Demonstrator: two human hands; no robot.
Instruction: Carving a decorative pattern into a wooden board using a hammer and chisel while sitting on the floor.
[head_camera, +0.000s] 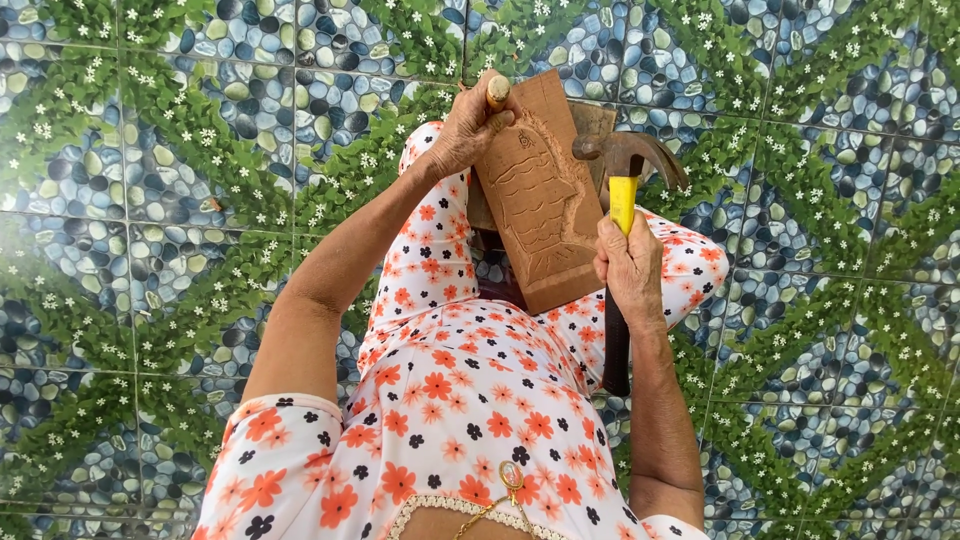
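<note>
A brown wooden board (548, 205) with a carved fish relief leans on my lap, tilted away from me. My left hand (466, 130) is closed around a wooden-handled chisel (497, 92) at the board's upper left corner. My right hand (630, 268) grips a claw hammer (626, 160) by its yellow and black handle, the metal head raised beside the board's right edge. The hammer's black grip end pokes out below my fist. My legs are in white trousers with orange flowers.
I am sitting on a tiled floor (180, 180) printed with blue pebbles, green leaves and small white flowers. A second piece of wood (596, 120) shows behind the carved board. A small gold pendant (511, 474) hangs at my chest.
</note>
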